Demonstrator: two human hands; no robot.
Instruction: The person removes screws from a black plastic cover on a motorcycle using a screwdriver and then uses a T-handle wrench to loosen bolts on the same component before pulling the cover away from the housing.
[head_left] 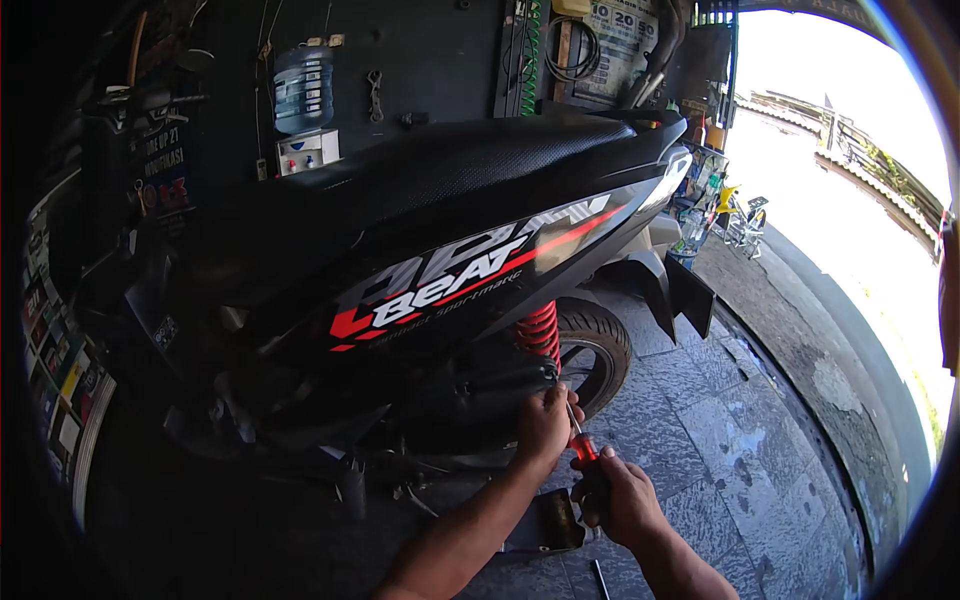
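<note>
A black motor scooter (pixel 430 200) with red and white side decals stands in front of me, its rear toward the right. My right hand (pixel 620 500) is wrapped round the red handle of a screwdriver (pixel 584 448). The metal shaft points up and away, toward the lower rear of the scooter. Around that shaft, close to its tip, my left hand (pixel 545 428) has its fingers closed. They hide the tip and whatever it touches. Just beyond the fingers are the dark engine-side cover (pixel 480 385), the red shock spring (pixel 539 330) and the rear wheel (pixel 612 345).
On the tiled floor (pixel 720 440) below my hands lie a dark metal part (pixel 556 520) and a thin metal rod (pixel 600 578). A water dispenser bottle (pixel 303 92) stands behind the seat. Shelves with packages (pixel 60 380) line the left side. Outside, a small yellow vehicle (pixel 730 200) is parked.
</note>
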